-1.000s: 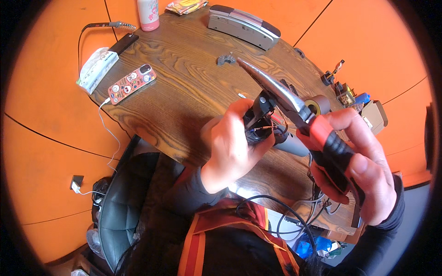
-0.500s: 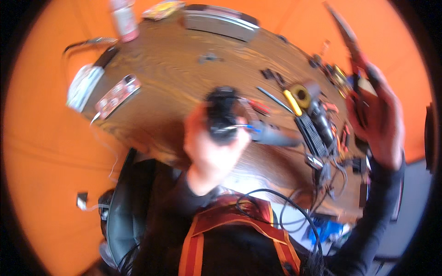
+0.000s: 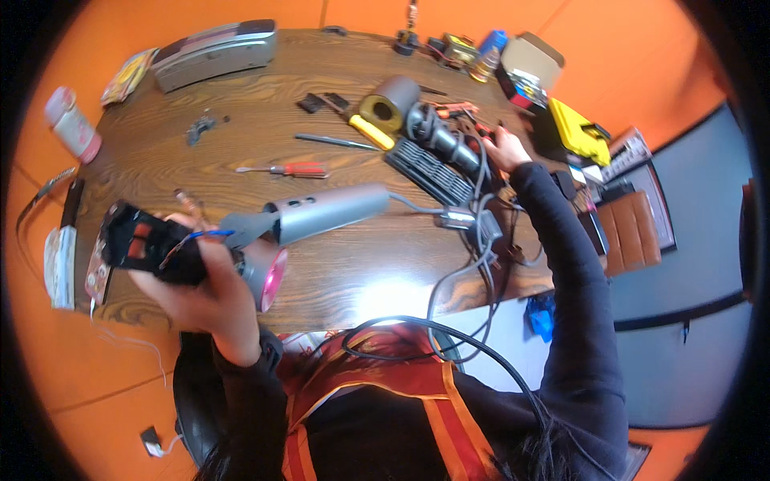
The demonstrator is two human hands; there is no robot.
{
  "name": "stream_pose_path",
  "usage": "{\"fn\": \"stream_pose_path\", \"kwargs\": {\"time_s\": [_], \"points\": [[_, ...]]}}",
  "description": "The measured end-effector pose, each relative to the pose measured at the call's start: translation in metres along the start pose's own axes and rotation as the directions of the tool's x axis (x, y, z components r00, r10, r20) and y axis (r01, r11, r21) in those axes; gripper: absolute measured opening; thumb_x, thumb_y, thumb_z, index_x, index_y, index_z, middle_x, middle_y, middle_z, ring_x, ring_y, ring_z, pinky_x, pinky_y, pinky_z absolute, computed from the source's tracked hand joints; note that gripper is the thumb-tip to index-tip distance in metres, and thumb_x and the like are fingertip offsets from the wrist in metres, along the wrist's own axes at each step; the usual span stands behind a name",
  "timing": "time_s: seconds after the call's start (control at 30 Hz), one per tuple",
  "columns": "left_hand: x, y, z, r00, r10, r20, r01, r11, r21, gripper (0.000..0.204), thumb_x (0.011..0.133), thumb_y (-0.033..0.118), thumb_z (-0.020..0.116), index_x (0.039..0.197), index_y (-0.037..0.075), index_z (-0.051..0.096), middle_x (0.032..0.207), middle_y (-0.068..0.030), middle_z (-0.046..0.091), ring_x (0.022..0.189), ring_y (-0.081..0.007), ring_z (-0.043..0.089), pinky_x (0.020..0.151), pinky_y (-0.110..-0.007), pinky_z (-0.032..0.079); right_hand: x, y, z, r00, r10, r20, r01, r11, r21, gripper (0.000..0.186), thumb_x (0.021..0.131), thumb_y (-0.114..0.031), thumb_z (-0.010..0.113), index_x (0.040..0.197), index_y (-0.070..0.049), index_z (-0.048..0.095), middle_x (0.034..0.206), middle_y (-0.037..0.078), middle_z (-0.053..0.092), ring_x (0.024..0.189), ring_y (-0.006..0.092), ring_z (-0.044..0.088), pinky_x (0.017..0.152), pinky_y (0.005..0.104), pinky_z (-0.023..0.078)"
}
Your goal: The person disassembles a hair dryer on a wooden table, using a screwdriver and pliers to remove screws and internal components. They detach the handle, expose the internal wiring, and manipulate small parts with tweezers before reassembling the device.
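Note:
My left hand [image 3: 207, 301] grips a black housing [image 3: 148, 244] with an opening, thin blue and other wires attached. The wires run toward a silver cylindrical handle [image 3: 329, 210] on the table, beside a pink-rimmed round part [image 3: 269, 280]. At the back right, my right hand [image 3: 507, 151] has bent fingers on red-and-black handled pliers [image 3: 481, 128], among other hand tools, partly hidden by the hand. Nearby lie a dark cylinder with cord wound on it [image 3: 445, 136], a yellow-handled tool [image 3: 370, 132] and a ridged black block [image 3: 425, 172].
The wooden table [image 3: 265, 120] also bears a red screwdriver [image 3: 301, 170], a long metal case [image 3: 212, 60], a bottle [image 3: 74, 128], a gold-ended cylinder [image 3: 389, 104], a yellow case [image 3: 573, 132] and an open box [image 3: 529, 72]. Cables [image 3: 481, 264] loop over the front edge.
My right hand has carried the pliers from high at my front down to the tools at the back right. My left hand has moved left and lower with the housing. The view has turned rightward.

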State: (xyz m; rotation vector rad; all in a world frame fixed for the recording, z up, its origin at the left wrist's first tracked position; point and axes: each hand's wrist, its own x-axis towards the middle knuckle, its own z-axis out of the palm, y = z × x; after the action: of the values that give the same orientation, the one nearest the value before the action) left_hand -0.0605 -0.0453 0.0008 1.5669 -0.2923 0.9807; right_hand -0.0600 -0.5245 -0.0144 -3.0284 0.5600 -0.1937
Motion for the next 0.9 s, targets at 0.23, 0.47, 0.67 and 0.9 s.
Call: {"fn": "stream_pose_path", "kwargs": {"time_s": [0.23,0.47,0.67,0.9], "points": [[-0.002,0.001,0.003,0.996,-0.085,-0.006,0.085,0.989,0.124,0.057,0.068,0.014,0.07,0.114,-0.002,0.041,0.094,-0.0141,0.058,0.079,-0.0217,0.061,0.066,-0.03,0.05,0.005,0.025,0.028,0.985,0.102,-0.136,-0.052,0.943,0.329,0.044,0.083,-0.037,0.048,0.102,0.002,0.057,0.098,0.025,0.059,0.095,0.035,0.058,0.08,0.0388,0.044],[0.003,0.005,0.007,0.999,0.017,0.044,-0.012,0.994,-0.113,0.053,0.074,0.008,0.066,0.116,-0.002,0.036,0.082,-0.0107,0.062,0.072,-0.0177,0.064,0.063,-0.028,0.051,0.015,0.047,0.043,0.976,0.188,-0.108,-0.194,0.98,-0.047,0.047,0.085,-0.041,0.046,0.091,0.004,0.057,0.089,0.028,0.059,0.084,0.0447,0.056,0.077,0.0484,0.044],[0.0,0.014,0.016,0.978,0.205,0.043,-0.195,0.966,-0.172,0.048,0.067,0.006,0.07,0.108,0.0,0.045,0.083,-0.0098,0.061,0.073,-0.0216,0.063,0.063,-0.031,0.05,0.001,0.001,-0.006,0.904,-0.194,-0.38,0.158,0.98,-0.124,0.04,0.089,-0.032,0.046,0.108,0.003,0.054,0.099,0.025,0.057,0.089,0.0391,0.056,0.078,0.0404,0.045],[-0.011,0.026,0.036,0.72,0.589,0.366,-0.592,0.797,-0.119,0.029,0.07,0.005,0.061,0.098,0.001,0.052,0.085,-0.0119,0.057,0.069,-0.0246,0.058,0.06,-0.033,0.049,-0.104,-0.137,-0.086,0.952,-0.28,-0.12,0.255,0.517,0.817,0.028,0.094,-0.019,0.041,0.108,0.002,0.055,0.085,0.007,0.058,0.07,0.0084,0.055,0.058,0.0199,0.043]]}}
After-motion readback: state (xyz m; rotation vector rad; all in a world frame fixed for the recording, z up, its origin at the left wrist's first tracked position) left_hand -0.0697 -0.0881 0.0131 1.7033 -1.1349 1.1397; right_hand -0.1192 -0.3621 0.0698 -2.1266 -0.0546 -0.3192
